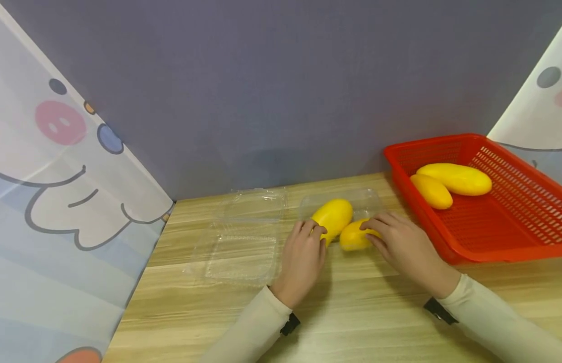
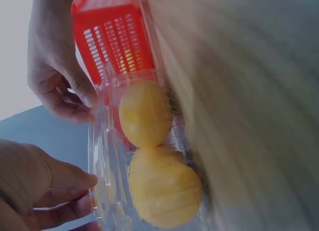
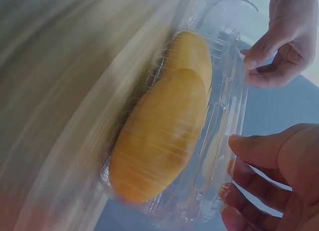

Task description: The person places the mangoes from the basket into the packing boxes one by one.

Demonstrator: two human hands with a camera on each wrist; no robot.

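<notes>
Two smooth yellow fruits, mango-like in shape, lie in a clear plastic clamshell box (image 1: 370, 200). One fruit (image 1: 335, 214) is behind my left hand (image 1: 303, 254); the other fruit (image 1: 353, 236) is beside my right hand (image 1: 400, 244). Both hands are at the front edge of the box, and thumb and fingers pinch its clear rim (image 2: 102, 156) in the left wrist view. From the right wrist, the right hand (image 3: 274, 176) holds that edge near one corner, with the left hand (image 3: 289, 49) farther along. Clear plastic covers the fruits.
A second clear clamshell (image 1: 244, 254) stands open on the wooden table (image 1: 172, 312) to the left. The red basket (image 1: 503, 227) at the right holds a long yellow fruit (image 1: 459, 180) and a smaller one (image 1: 435, 192). A grey panel (image 1: 262, 101) rises behind the table.
</notes>
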